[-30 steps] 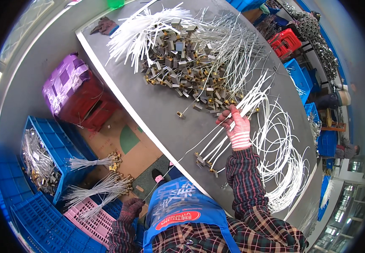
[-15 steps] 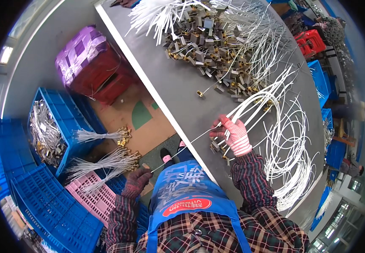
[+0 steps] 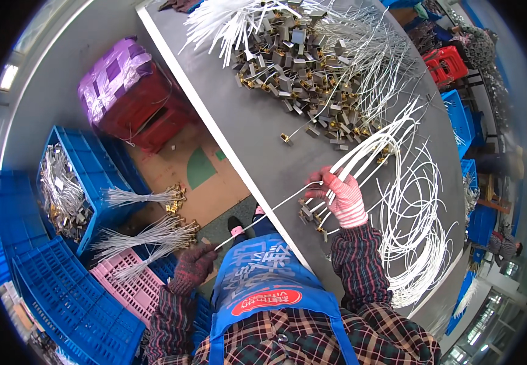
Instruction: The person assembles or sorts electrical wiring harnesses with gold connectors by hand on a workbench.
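My left hand, in a dark red glove, is closed on one end of a thin white strand. The strand runs slanting up over the table edge to my right hand, gloved in pink and white stripes. That hand's fingers are closed round several white sleeves or wires, which I cannot tell apart there. From it, a looped bundle of white strands spreads across the grey table. Beside the right fingers lie a few small metal-ended parts, partly hidden by the hand.
A heap of metal-ended wired parts covers the table's far side, with white sleeves beside it. Left of the table edge stand a purple-topped red stool, blue crates, a pink crate and tied wire bundles.
The strand between my hands looks thicker and whiter than before. Both hands keep nearly the same places and stay closed; the view has shifted slightly.
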`<state>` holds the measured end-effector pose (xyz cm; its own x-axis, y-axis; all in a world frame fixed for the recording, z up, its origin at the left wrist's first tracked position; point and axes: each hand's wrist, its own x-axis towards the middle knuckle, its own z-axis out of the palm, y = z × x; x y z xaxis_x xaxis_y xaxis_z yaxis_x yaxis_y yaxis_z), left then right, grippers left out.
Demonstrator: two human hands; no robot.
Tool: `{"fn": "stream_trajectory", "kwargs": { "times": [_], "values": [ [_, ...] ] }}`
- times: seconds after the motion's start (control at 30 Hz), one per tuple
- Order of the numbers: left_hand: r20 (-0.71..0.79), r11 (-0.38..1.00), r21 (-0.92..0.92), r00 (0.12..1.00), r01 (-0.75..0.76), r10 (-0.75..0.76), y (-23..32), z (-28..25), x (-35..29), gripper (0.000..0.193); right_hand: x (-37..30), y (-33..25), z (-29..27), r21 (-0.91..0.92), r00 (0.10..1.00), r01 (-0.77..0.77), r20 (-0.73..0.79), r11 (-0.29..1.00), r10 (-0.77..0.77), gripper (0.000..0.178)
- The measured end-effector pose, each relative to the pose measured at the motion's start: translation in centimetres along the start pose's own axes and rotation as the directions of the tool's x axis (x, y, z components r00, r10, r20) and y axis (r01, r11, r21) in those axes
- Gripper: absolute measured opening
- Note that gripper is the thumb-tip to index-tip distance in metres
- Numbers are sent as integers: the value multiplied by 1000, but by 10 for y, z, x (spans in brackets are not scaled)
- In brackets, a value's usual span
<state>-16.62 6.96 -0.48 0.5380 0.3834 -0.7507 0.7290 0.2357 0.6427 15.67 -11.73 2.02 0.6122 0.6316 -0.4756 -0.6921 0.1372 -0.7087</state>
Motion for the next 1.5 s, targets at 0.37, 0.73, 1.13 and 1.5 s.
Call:
{"fn": "stream_trajectory", "kwargs": {
  "times": [0.37, 0.73, 1.13, 1.5],
  "values": [
    [318, 947, -207, 933, 244, -171, 3, 25, -30, 26, -3, 4, -1, -169, 974, 227, 18, 959, -228, 25],
    [311, 957, -187, 937, 223, -158, 8, 38, -37, 27, 8, 15, 4, -303, 938, 191, -222, 934, -265, 24],
    [305, 936, -216, 930, 278, -206, 15, 37, -27, 27, 19, -5, -4, -274, 949, 144, -235, 951, -212, 28],
    [232, 956, -269, 971, 115, -52, -21, 42, 1, 27, 14, -13, -9, -133, 975, 54, -209, 990, -81, 27]
  ]
}}
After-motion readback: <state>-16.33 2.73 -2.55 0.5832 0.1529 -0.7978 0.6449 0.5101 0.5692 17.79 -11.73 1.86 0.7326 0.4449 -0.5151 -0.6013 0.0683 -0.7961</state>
